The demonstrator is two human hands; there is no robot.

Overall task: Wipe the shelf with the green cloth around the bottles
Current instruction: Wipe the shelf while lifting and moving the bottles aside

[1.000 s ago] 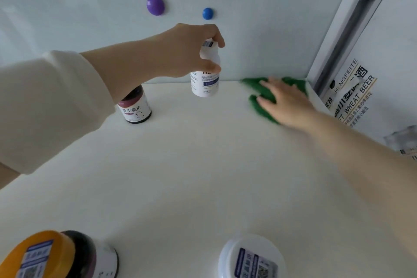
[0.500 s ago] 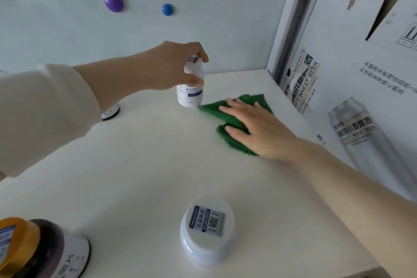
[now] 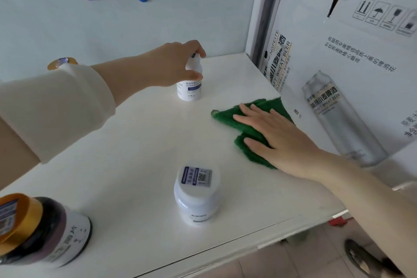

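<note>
The right hand (image 3: 277, 135) lay flat on the cloth (image 3: 225, 116), fingers straight and spread. It pressed the cloth to the shelf (image 3: 135, 142) rather than gripping it, and no finger curled round the fabric. The cloth sat at the shelf's right side, its far corner touching or just beside the box (image 3: 338, 88) that walled that side. Its long axis ran from front-right toward back-left, and a free corner pointed toward the back bottle (image 3: 189, 91). That bottle was up and left of the cloth, near it but apart. The left hand (image 3: 173, 65) grasped it from above, fingers and thumb curled round its cap. Whether its base rested on the shelf or hung just clear could not be told. The front bottle (image 3: 196, 194) stood upright toward the front edge, left of the right wrist and apart from the cloth. A jar (image 3: 45, 228) with a gold lid stood at the front-left corner, well apart. As I judged it, the ground left to cover lay leftward from the pressing palm, and the right hand alone was placed to cover it, the left being taken up with its bottle. A leftward sweep would run through the gap between the two white bottles, and the likeliest mishap looked to be the forearm clipping the front one.
</note>
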